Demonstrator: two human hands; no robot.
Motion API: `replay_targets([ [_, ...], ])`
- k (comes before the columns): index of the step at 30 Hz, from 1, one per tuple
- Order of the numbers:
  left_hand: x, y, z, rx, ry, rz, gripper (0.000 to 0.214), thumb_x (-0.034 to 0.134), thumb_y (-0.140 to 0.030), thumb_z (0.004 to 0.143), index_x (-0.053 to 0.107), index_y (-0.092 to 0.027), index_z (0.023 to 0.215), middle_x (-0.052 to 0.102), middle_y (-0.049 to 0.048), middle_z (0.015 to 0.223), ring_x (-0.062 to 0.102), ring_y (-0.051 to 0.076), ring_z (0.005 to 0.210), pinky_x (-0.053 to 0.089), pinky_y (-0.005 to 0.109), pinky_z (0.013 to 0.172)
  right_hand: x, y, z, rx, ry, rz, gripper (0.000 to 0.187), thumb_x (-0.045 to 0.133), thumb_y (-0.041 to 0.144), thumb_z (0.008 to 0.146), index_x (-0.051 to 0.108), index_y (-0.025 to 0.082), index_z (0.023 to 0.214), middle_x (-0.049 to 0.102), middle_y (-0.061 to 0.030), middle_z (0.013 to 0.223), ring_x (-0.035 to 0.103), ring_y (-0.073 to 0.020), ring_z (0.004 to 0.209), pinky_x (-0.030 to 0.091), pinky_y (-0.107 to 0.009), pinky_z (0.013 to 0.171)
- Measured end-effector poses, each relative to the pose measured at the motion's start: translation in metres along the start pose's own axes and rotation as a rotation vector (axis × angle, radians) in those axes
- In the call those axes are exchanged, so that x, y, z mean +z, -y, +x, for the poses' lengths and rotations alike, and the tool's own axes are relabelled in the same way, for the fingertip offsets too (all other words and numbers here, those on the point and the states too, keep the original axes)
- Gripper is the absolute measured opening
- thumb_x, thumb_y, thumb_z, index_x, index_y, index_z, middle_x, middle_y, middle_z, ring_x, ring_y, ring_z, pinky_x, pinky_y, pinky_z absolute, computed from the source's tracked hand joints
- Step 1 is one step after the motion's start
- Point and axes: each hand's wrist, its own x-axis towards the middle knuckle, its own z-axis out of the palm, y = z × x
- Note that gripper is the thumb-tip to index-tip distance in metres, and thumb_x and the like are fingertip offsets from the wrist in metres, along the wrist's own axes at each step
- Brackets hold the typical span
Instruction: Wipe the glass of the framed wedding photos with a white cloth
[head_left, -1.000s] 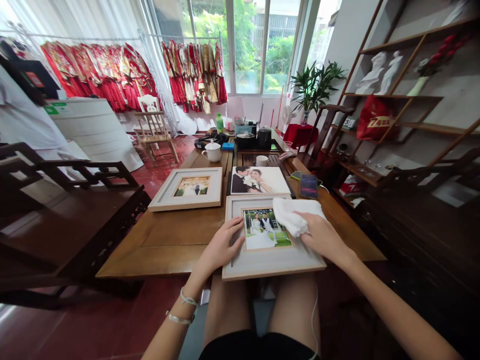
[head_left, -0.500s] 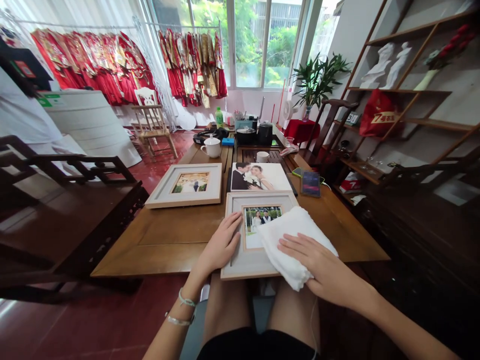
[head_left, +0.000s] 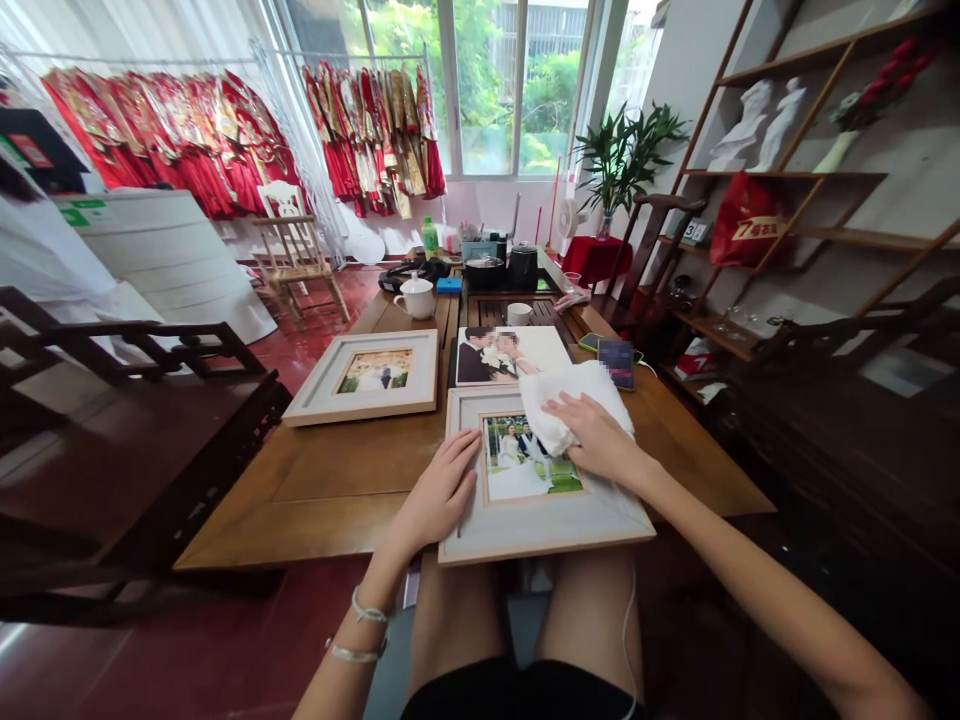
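A pale picture frame (head_left: 547,530) with a photo of a couple outdoors lies at the near edge of the wooden table, its front rim sticking out above my lap. My left hand (head_left: 442,485) rests flat on the frame's left border, fingers stretched out and holding nothing. Under my right hand (head_left: 598,437) is a folded white cloth (head_left: 589,388), pressed over the upper right of the frame and the photo's corner. My right fingers lie over the cloth, which hides that corner. Just behind the frame, a large wedding photo print (head_left: 495,365) is partly covered by the cloth.
Another framed photo (head_left: 360,380) lies on the left of the table (head_left: 360,470). A phone (head_left: 616,364) is propped at the right. Farther back stand a white teapot (head_left: 415,297), a small white cup (head_left: 519,314) and a dark pot (head_left: 523,268). Wooden chairs flank both sides.
My right hand has slid the cloth away from me, from the frame's lower right to its upper right, uncovering more of the photo. My left hand stays on the left border.
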Motion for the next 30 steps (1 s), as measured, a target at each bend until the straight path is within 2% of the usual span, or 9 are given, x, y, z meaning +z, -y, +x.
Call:
replay_targets([
  [5, 0.001, -0.001, 0.000, -0.012, -0.018, -0.004, 0.048, 0.039, -0.027, 0.097, 0.042, -0.017, 0.143, 0.040, 0.0096, 0.151, 0.029, 0.026, 0.142, 0.025, 0.050, 0.119, -0.025, 0.046, -0.079, -0.129, 0.176, 0.105, 0.078, 0.045, 0.004, 0.060, 0.050, 0.012, 0.137, 0.052, -0.0103, 0.141, 0.039, -0.0266, 0.136, 0.026, -0.049, 0.115],
  [8, 0.001, -0.001, 0.000, 0.002, -0.021, -0.002, 0.048, 0.039, -0.027, 0.097, 0.041, -0.018, 0.144, 0.040, 0.0095, 0.150, 0.029, 0.026, 0.142, 0.026, 0.050, 0.119, -0.036, 0.060, -0.105, -0.177, 0.218, 0.147, 0.085, 0.043, 0.002, 0.057, 0.045, 0.016, 0.142, 0.048, -0.0062, 0.145, 0.035, -0.0227, 0.139, 0.027, -0.046, 0.116],
  [10, 0.000, -0.001, 0.000, 0.009, -0.016, 0.005, 0.048, 0.039, -0.026, 0.097, 0.042, -0.018, 0.144, 0.040, 0.0098, 0.150, 0.029, 0.026, 0.142, 0.026, 0.050, 0.119, -0.033, 0.056, -0.104, -0.173, 0.203, 0.148, 0.086, 0.042, 0.001, 0.057, 0.044, 0.017, 0.142, 0.047, -0.0061, 0.146, 0.034, -0.0217, 0.139, 0.027, -0.046, 0.116],
  [12, 0.000, 0.000, 0.001, 0.013, -0.010, 0.012, 0.047, 0.039, -0.026, 0.097, 0.044, -0.017, 0.142, 0.040, 0.0100, 0.150, 0.029, 0.026, 0.142, 0.026, 0.050, 0.119, -0.024, 0.043, -0.089, -0.141, 0.148, 0.125, 0.085, 0.042, 0.000, 0.057, 0.046, 0.015, 0.140, 0.047, -0.0084, 0.145, 0.034, -0.0229, 0.139, 0.026, -0.048, 0.116],
  [18, -0.002, -0.001, 0.001, 0.017, -0.001, 0.009, 0.045, 0.040, -0.026, 0.097, 0.046, -0.019, 0.141, 0.042, 0.0093, 0.149, 0.031, 0.026, 0.141, 0.028, 0.050, 0.118, -0.002, -0.005, -0.006, 0.034, -0.035, 0.095, 0.074, 0.045, 0.002, 0.065, 0.048, 0.011, 0.138, 0.049, -0.0143, 0.143, 0.035, -0.0287, 0.139, 0.017, -0.058, 0.115],
  [22, -0.003, -0.004, 0.001, -0.012, 0.007, 0.018, 0.045, 0.040, -0.026, 0.096, 0.046, -0.017, 0.140, 0.041, 0.0097, 0.150, 0.030, 0.026, 0.142, 0.027, 0.049, 0.118, 0.001, -0.011, 0.028, 0.103, -0.056, 0.119, 0.070, 0.045, 0.002, 0.069, 0.047, 0.013, 0.138, 0.047, -0.0138, 0.145, 0.032, -0.0315, 0.139, 0.011, -0.065, 0.112],
  [25, -0.001, -0.004, 0.001, -0.020, -0.004, 0.021, 0.045, 0.039, -0.026, 0.096, 0.047, -0.017, 0.140, 0.041, 0.0099, 0.150, 0.030, 0.026, 0.142, 0.027, 0.049, 0.118, 0.004, 0.002, 0.018, 0.024, 0.007, 0.176, 0.075, 0.045, 0.000, 0.065, 0.047, 0.013, 0.138, 0.048, -0.0137, 0.144, 0.032, -0.0298, 0.140, 0.011, -0.062, 0.113],
  [27, 0.000, -0.003, 0.001, -0.012, -0.010, 0.023, 0.045, 0.038, -0.025, 0.097, 0.047, -0.016, 0.140, 0.041, 0.0101, 0.150, 0.030, 0.026, 0.142, 0.027, 0.049, 0.118, 0.000, 0.019, -0.004, -0.056, 0.078, 0.249, 0.078, 0.044, 0.000, 0.064, 0.045, 0.014, 0.140, 0.048, -0.0130, 0.145, 0.030, -0.0283, 0.141, 0.009, -0.061, 0.114],
  [30, 0.001, -0.003, 0.001, -0.006, -0.012, 0.026, 0.045, 0.037, -0.024, 0.096, 0.047, -0.015, 0.140, 0.041, 0.0105, 0.149, 0.030, 0.026, 0.142, 0.027, 0.050, 0.118, -0.018, 0.050, -0.047, -0.158, 0.235, 0.379, 0.081, 0.043, 0.000, 0.064, 0.042, 0.017, 0.143, 0.046, -0.0104, 0.146, 0.029, -0.0261, 0.141, 0.010, -0.060, 0.116],
])
